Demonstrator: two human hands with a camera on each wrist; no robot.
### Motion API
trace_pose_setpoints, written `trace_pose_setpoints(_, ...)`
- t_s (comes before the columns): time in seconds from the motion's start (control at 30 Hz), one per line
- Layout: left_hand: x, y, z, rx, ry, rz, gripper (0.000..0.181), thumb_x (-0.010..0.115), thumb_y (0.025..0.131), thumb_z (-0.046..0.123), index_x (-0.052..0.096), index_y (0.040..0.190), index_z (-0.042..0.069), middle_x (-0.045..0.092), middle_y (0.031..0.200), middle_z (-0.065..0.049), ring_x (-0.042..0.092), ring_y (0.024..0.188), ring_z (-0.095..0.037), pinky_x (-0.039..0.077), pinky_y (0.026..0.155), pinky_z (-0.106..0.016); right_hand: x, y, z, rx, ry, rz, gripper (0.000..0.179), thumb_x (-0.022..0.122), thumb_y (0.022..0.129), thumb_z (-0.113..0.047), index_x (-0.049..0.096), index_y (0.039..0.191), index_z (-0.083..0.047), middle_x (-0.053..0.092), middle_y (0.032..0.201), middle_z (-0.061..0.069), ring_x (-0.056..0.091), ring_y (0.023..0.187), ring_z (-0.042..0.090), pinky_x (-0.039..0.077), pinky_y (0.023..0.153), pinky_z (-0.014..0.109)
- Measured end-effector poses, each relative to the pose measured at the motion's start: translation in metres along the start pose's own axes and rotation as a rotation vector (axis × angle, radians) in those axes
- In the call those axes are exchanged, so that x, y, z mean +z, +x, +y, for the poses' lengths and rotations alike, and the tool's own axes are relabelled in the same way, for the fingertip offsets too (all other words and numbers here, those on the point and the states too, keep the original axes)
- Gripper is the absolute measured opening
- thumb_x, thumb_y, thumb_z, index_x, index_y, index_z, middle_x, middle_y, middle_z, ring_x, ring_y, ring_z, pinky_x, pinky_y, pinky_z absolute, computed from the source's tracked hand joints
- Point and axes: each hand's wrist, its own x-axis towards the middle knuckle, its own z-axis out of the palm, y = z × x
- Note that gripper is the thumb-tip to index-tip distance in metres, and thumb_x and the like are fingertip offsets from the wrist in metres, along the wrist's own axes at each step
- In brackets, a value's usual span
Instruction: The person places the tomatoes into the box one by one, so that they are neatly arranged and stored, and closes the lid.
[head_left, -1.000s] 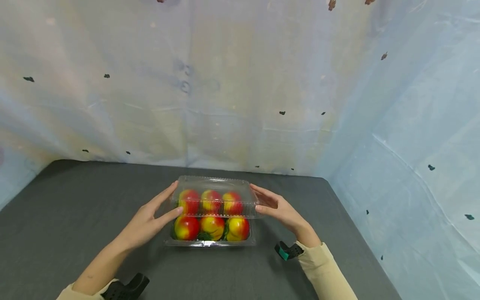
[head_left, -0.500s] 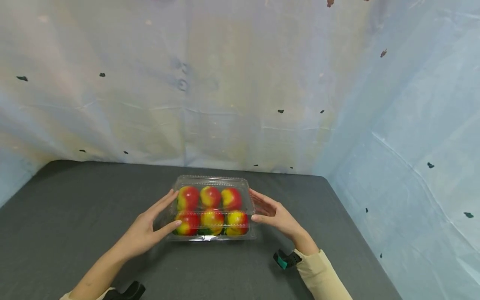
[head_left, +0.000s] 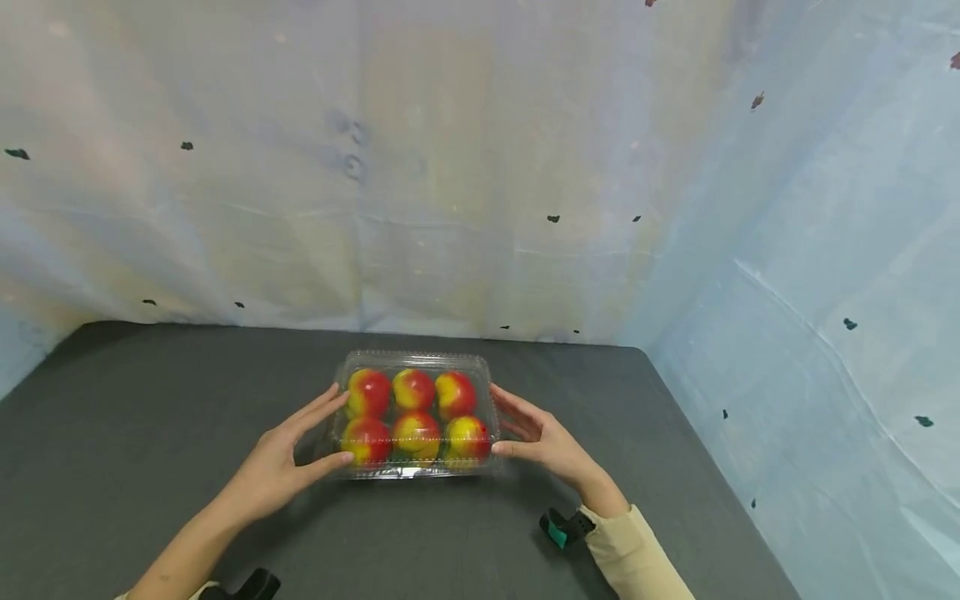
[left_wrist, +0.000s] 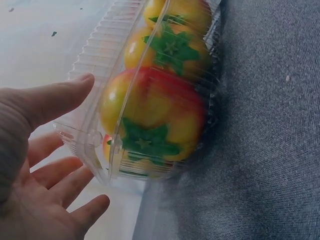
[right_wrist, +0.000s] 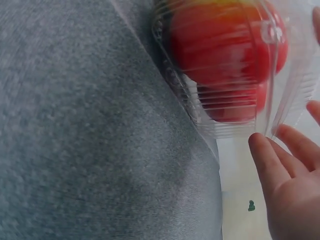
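Observation:
A clear plastic box (head_left: 408, 472) in the middle of the table holds two rows of round red-and-yellow fruits (head_left: 412, 390). Its clear lid (head_left: 486, 408) lies over them, front edge close above the box's front rim. My left hand (head_left: 270, 467) holds the lid's left end, thumb near the front corner and fingers farther back. Opposite it, my right hand (head_left: 551, 450) holds the right end the same way. Green star-shaped caps (left_wrist: 145, 142) show on the fruits in the left wrist view. Fingertips (right_wrist: 257, 142) meet the lid's corner in the right wrist view.
The dark grey table (head_left: 420, 542) has rounded far corners. A pale plastic sheet (head_left: 435, 208) with dark spots hangs behind it, and a bluish sheet (head_left: 810, 350) stands along the right side. Each wrist carries a black strap (head_left: 566, 528).
Both hands have brought the lid's front edge down and toward me, over the front row of fruits. The view has shifted a little, so the box sits slightly farther left.

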Motion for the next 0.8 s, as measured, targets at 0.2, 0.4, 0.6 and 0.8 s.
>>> trace_pose_setpoints(0.2,-0.001,-0.002,0.0,-0.012,0.019,0.012,0.077,0.076,0.081,0.036,0.041,0.147,0.017,0.028,0.156,-0.014,0.031,0.134,-0.051,0.034,0.088,-0.075,0.001,0.001,0.0,-0.003,0.0,-0.01,0.082,0.072,0.086,-0.015,0.026,0.153,-0.017,0.022,0.16,0.002,0.022,0.146,0.018,0.028,0.114,0.043)
trace_pose_setpoints(0.4,-0.003,-0.004,-0.005,0.011,-0.023,-0.039,0.082,0.077,0.081,0.024,0.033,0.151,0.016,0.027,0.156,-0.016,0.03,0.136,-0.05,0.032,0.092,-0.074,0.002,-0.003,0.004,-0.045,-0.02,-0.057,0.086,0.071,0.087,-0.01,0.019,0.155,-0.019,0.016,0.161,0.002,0.019,0.147,0.019,0.028,0.114,0.046)
trace_pose_setpoints(0.6,-0.004,-0.006,-0.008,0.054,-0.114,-0.056,0.088,0.07,0.083,0.003,0.019,0.154,0.014,0.03,0.153,-0.022,0.029,0.136,-0.046,0.031,0.1,-0.066,0.005,-0.006,0.004,-0.099,0.012,-0.086,0.087,0.067,0.088,-0.005,0.013,0.155,-0.018,0.009,0.162,0.007,0.018,0.146,0.033,0.036,0.111,0.035)
trace_pose_setpoints(0.8,-0.004,-0.006,-0.009,-0.137,-0.224,-0.105,0.083,0.068,0.086,0.005,0.019,0.152,0.004,0.022,0.152,-0.029,0.03,0.133,-0.051,0.041,0.095,-0.062,0.013,-0.007,0.001,-0.088,0.139,-0.072,0.085,0.061,0.089,0.005,0.009,0.155,-0.01,0.0,0.161,0.014,0.017,0.142,0.047,0.047,0.096,0.024)
